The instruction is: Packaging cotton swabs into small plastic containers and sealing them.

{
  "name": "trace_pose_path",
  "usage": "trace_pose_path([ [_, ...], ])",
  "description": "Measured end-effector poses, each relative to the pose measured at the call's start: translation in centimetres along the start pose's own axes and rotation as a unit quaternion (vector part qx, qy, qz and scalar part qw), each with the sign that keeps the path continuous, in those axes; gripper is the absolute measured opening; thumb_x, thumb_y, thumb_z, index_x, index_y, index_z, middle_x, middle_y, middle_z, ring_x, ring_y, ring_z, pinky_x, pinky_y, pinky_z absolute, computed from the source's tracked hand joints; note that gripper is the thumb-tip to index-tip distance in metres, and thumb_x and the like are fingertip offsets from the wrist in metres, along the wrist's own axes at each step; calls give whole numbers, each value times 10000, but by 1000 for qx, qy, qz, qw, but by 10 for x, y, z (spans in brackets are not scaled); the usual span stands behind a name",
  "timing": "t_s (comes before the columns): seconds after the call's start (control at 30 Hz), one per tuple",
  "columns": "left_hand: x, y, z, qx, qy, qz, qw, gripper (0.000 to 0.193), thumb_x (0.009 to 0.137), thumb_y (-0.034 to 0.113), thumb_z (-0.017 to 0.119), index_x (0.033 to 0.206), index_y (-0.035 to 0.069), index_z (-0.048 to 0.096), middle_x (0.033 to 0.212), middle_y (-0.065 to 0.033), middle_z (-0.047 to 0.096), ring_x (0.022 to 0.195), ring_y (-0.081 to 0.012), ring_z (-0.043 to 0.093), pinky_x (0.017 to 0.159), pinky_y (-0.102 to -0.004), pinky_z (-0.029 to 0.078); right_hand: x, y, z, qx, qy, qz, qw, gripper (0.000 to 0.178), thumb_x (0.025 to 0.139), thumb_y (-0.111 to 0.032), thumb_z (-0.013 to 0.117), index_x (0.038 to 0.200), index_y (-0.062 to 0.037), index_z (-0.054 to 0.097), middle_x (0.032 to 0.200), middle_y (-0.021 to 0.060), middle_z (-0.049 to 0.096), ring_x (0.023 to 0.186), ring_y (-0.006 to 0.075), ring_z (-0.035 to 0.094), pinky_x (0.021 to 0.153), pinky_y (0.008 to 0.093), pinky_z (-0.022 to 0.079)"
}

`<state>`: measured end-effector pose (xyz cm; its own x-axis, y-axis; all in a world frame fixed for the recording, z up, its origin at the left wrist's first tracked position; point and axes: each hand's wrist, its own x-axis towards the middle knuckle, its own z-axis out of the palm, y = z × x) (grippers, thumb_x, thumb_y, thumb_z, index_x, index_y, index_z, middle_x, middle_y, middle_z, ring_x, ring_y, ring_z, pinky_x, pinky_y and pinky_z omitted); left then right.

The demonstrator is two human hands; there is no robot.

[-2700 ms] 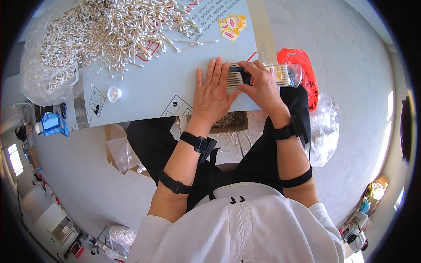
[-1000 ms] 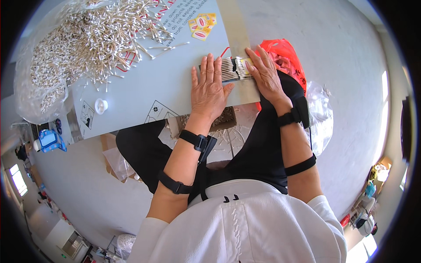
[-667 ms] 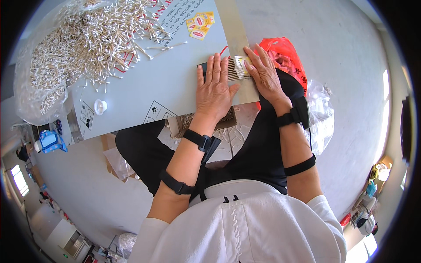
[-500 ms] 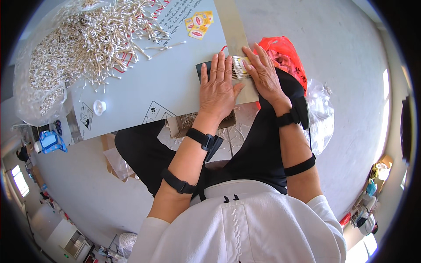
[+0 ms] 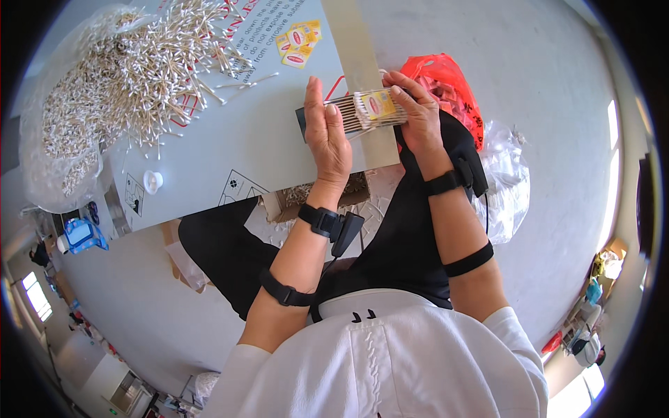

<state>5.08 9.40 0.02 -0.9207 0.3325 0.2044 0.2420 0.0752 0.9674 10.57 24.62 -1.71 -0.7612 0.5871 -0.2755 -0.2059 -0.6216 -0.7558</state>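
Observation:
A flat pack of cotton swabs (image 5: 348,111) with a yellow-and-white label card (image 5: 378,104) lies across the right end of the table. My right hand (image 5: 421,118) grips its right end, thumb on top beside the label and fingers around the far side. At the pack's left end my left hand (image 5: 329,143) stands on edge, fingers stretched out, palm turned toward the swabs. Whether its palm touches them I cannot tell. Part of a dark flat piece (image 5: 301,125) shows under and beside my left hand.
A large heap of loose cotton swabs (image 5: 153,70) spills from a clear bag at the far left. Several label cards (image 5: 298,43) and a small white cup (image 5: 152,182) lie on the grey table (image 5: 202,160). A red bag (image 5: 453,87) sits at the right; a cardboard box (image 5: 286,202) stands below the edge.
My hands were lying flat over the swabs and the label. Now the left has turned up on edge at the left end, and the right has closed around the pack's right end.

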Motion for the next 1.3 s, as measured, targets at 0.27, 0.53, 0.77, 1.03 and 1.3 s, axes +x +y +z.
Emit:
trace_pose_path([
  [0.27,-15,18,-27,268,-59,131,953,280,687,78,725,939,76,603,1076,-88,557,1063,-295,499,934,-427,376,-1,-1,-6,-52,8,17,998,188,874,-27,703,1057,14,714,1011,31,665,955,109,597,881,242,477],
  [0.53,-8,17,-35,379,-148,210,889,175,700,77,722,797,84,577,922,-28,558,976,-246,527,885,-391,371,2,4,-6,-31,9,20,999,167,882,-55,706,1035,10,720,976,10,652,951,100,581,887,242,465],
  [0.77,4,15,-32,402,-180,246,863,159,717,51,710,807,75,582,915,-38,563,987,-255,530,880,-391,378,0,5,-5,-39,9,11,999,151,903,-90,694,1020,3,721,942,-16,632,908,82,579,849,230,474],
  [1.03,10,20,-30,441,-206,277,828,155,740,57,696,817,56,561,929,-55,555,999,-260,523,897,-402,381,2,9,-14,-72,-14,8,997,200,944,-134,654,1086,3,684,1030,57,686,914,129,647,832,279,538],
  [1.3,6,19,-33,430,-210,243,844,133,764,75,665,824,63,547,901,-61,540,949,-258,510,867,-399,385,2,9,-13,-80,-15,9,997,191,944,-135,655,1077,0,681,1005,47,685,898,118,643,818,268,533],
])
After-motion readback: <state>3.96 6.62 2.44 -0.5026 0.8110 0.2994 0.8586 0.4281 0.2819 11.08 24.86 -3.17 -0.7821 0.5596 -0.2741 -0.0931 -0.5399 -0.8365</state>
